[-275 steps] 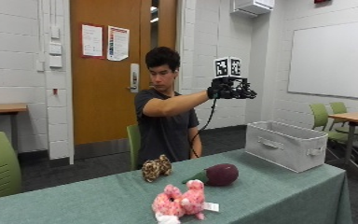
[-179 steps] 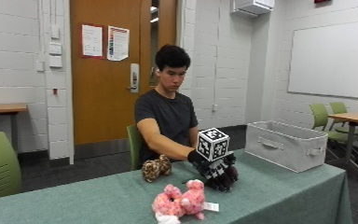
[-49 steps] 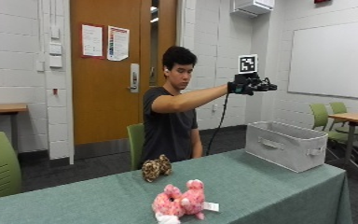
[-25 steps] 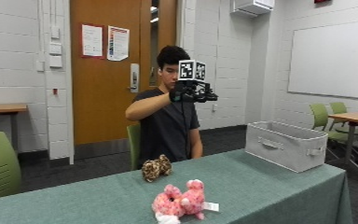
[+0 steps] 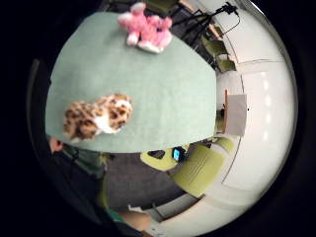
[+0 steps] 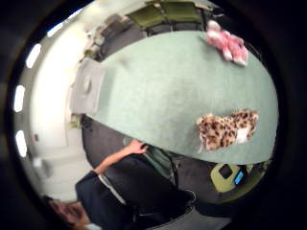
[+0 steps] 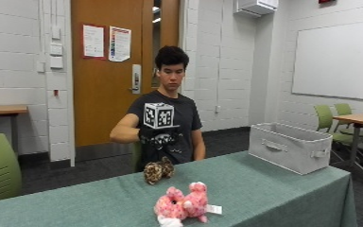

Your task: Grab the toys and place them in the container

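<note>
Gloved right hand hangs at frame centre above the leopard toy; whether its fingers are curled cannot be told. Two toys lie on the table: leopard centre, pink toy lower centre. One grey container stands at right, its contents hidden.

The room is bright all over. In the outside view the light falls from above and spreads evenly, so shadows are soft. The surface has only faint dark patches under the pink toy and the spotted toy. The whiteboard shows no strong glare. The hand looks a little smeared, and so does the pink toy.

In both palm views the surface bends into a curve and straight lines bow near the rim. A black ring goes all round. Long ceiling lights show as glowing white bars. The spotted toy looks fuzzy there.
</note>
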Demonstrator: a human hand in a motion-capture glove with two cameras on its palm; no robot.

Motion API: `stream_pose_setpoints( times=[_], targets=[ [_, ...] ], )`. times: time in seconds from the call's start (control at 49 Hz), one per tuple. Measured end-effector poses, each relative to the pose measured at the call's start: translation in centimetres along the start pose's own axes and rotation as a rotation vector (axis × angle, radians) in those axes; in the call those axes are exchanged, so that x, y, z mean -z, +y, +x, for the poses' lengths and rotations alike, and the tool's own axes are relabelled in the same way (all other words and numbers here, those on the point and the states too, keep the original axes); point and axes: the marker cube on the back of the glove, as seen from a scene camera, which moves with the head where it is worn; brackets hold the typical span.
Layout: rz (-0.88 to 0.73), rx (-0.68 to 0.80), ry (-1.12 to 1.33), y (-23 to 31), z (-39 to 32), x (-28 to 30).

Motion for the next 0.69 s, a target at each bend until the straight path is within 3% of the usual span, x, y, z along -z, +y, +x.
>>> stream_pose_setpoints(
  times=[0.265, 0.693],
  targets=[
    [-0.106, -0.059, -0.014, 0.7, 2.1, -7.1],
    [-0.128, -0.104, 0.037, 1.6, 3.9, -9.7]
  ],
)
